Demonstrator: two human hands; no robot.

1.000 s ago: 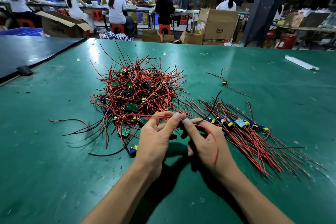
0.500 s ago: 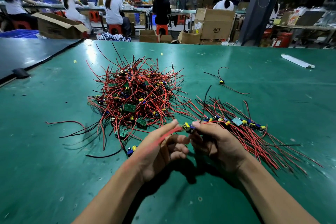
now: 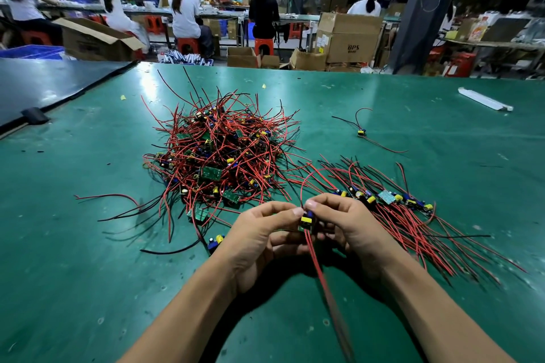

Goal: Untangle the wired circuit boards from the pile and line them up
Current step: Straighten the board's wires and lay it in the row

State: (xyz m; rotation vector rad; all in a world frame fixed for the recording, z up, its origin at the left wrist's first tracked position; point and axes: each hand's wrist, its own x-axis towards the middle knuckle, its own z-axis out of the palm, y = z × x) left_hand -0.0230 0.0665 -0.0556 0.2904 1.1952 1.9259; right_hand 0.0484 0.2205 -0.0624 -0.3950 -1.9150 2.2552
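Both hands up off the green table [image 3: 88, 289], sharing one circuit board [image 3: 306, 219]. Left hand [image 3: 259, 240] and right hand [image 3: 351, 230] each pinch it, fingertips curled in and almost meeting at its top, probably so its red wires [image 3: 323, 274] hang free toward the near edge. Tangled pile [image 3: 219, 159] sits just beyond, left of centre. Lined-up row [image 3: 392, 200] runs right of the hands, wires combed nearward. One stray board [image 3: 361, 132] far right. Grip underneath hidden; can't tell.
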